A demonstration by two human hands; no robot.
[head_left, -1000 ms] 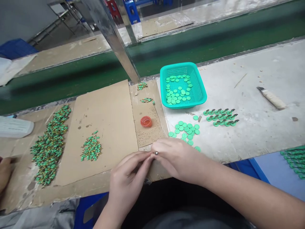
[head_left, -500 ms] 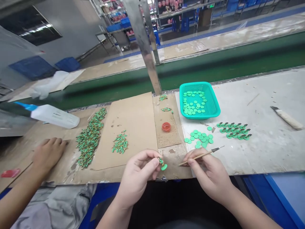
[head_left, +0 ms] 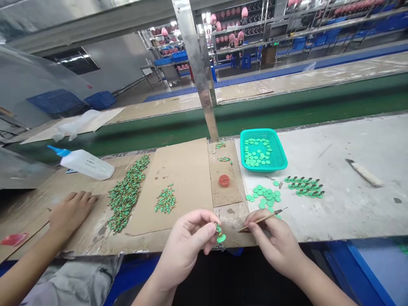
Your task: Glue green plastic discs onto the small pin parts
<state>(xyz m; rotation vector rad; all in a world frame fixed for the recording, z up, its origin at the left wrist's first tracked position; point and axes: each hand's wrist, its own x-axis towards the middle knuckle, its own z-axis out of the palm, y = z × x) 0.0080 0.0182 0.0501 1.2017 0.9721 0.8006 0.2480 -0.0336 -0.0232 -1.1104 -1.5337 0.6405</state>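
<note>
The left hand (head_left: 191,244), angled forward, pinches a small green figure (head_left: 220,238); the right hand (head_left: 277,240), half curled, grips a thin stick (head_left: 263,218) at a slant.

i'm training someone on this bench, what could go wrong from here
The small green piece might slip and drop, as the left hand pinches it in the fingertips near the table's front edge. The thin tool in the right hand could nudge the loose green discs, since its tip points out over that side. The red cap, just beyond both hands, might get knocked.
</note>
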